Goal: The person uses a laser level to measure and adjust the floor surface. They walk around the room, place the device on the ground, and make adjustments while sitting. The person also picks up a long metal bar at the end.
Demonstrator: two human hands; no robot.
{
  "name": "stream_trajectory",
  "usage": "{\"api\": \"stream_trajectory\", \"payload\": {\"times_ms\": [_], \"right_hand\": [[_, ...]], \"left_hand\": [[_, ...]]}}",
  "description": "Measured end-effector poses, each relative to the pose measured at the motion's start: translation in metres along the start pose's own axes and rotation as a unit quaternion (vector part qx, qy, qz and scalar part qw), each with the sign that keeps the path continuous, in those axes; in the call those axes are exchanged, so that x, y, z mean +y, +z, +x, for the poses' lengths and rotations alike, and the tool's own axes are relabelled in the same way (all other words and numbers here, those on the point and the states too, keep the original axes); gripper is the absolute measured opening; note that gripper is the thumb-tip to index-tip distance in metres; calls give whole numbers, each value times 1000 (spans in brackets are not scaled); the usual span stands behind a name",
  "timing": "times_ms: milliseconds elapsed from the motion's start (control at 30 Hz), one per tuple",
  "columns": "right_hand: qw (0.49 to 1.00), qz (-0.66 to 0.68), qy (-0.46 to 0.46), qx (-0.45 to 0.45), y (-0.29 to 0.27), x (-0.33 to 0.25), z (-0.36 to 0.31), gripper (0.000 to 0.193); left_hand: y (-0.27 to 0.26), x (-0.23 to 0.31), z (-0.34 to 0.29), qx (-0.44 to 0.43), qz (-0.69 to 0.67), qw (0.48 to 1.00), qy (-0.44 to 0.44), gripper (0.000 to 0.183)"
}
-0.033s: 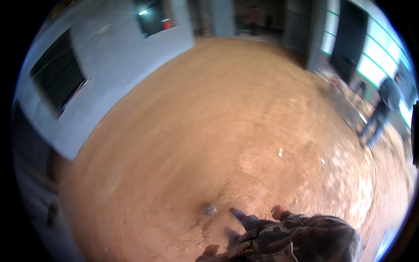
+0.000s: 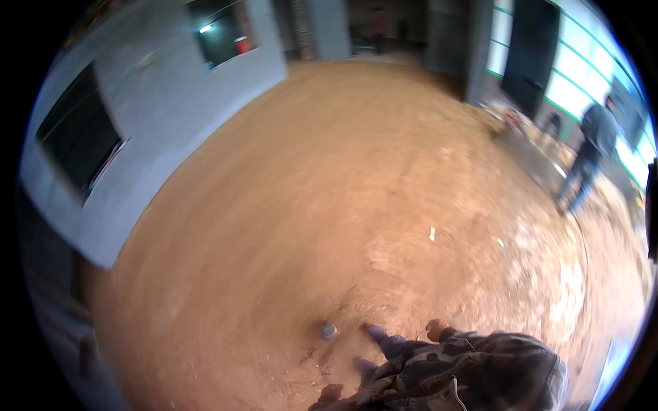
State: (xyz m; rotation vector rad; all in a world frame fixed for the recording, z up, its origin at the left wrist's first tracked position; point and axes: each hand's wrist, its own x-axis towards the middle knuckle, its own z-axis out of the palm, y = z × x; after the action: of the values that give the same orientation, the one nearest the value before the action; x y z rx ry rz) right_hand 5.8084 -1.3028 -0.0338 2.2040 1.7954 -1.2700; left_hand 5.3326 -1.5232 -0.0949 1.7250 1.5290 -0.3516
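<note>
My right hand [image 2: 435, 329] hangs beside my body at the end of a camouflage-patterned sleeve [image 2: 504, 349]. Its fingers look loosely bent and somewhat apart, with nothing visible in them. Lower down, my left hand [image 2: 331, 393] is dark and blurred; whether its fingers are open or closed does not show. Both hands are over bare brown ground [image 2: 288, 205], touching nothing that I can see. My dark shoe [image 2: 375, 333] stands near a small round grey object [image 2: 329, 331] on the dirt, whose kind is unclear.
A grey wall [image 2: 157, 96] with window openings runs along the left. At the right, a person [image 2: 596, 147] in dark clothes stands by a long low grey object [image 2: 531, 154]. Another person [image 2: 378, 29] is in the far doorway. A small white scrap [image 2: 432, 233] lies on the ground.
The view has turned slightly: the far doorway and the person at the right have shifted left in the picture, that person also upward. My hands have barely moved.
</note>
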Motion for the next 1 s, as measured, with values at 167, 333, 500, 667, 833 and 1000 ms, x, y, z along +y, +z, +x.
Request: {"api": "stream_trajectory", "payload": {"times_ms": [167, 333, 500, 667, 833, 1000], "right_hand": [[964, -260, -4, -64, -17, 77, -19, 30], [992, -102, 69, 7, -15, 135, 1, 25], [995, -96, 27, 17, -56, 149, 82, 24], [974, -217, 18, 57, -150, 238, 165, 28], [954, -287, -83, 16, -227, 175, 211, 27], [963, -261, -61, 28, -237, 152, 261, 25]], "left_hand": [[-41, 49, 39, -15, -38, 996, -82, 29], [-92, 157, 100, 2, -87, 994, -63, 28], [-153, 231, 148, 12, -112, 991, -73, 27], [-175, 284, 193, 5, -143, 987, -68, 26], [-208, 284, 203, 16, -174, 976, -132, 26], [-242, 296, 268, 5, -207, 971, -121, 25]]}}
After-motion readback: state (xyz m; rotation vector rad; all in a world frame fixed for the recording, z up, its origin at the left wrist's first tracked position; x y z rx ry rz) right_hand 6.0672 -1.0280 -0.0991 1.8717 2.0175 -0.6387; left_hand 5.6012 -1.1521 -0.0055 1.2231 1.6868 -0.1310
